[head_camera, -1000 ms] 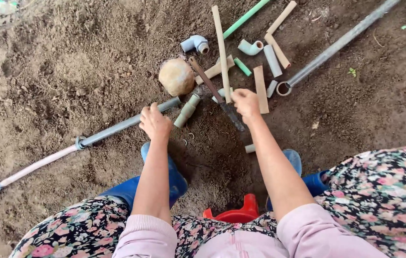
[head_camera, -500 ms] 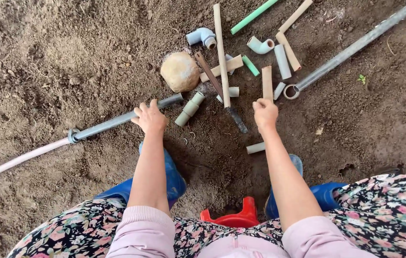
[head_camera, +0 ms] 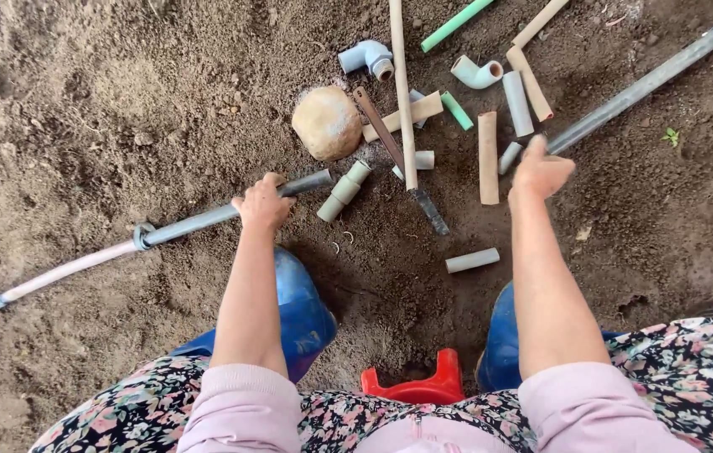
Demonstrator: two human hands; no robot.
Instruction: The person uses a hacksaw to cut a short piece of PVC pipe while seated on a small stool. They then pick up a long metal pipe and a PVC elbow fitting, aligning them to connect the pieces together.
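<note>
On the bare soil, before the blue boots [head_camera: 306,310], a long grey pipe [head_camera: 205,220] is laid; its long axis runs from lower left to upper right, the open end pointing toward a round stone [head_camera: 327,122]. The left hand [head_camera: 262,203] is closed over it near that end, fingers clamped on the pipe, as half a second earlier. The right hand [head_camera: 541,172] has been moved rightward, away from the rusty saw [head_camera: 398,155], to the end of a second grey pipe [head_camera: 650,80]; its fingers are spread and nothing is held. A coupling [head_camera: 344,190] lies just beside the first pipe's end. Farther out, short tan and grey pipe offcuts [head_camera: 488,157], two elbows [head_camera: 367,58] and a wooden stick [head_camera: 401,84] are scattered. A red stool [head_camera: 423,387] is partly seen below.
</note>
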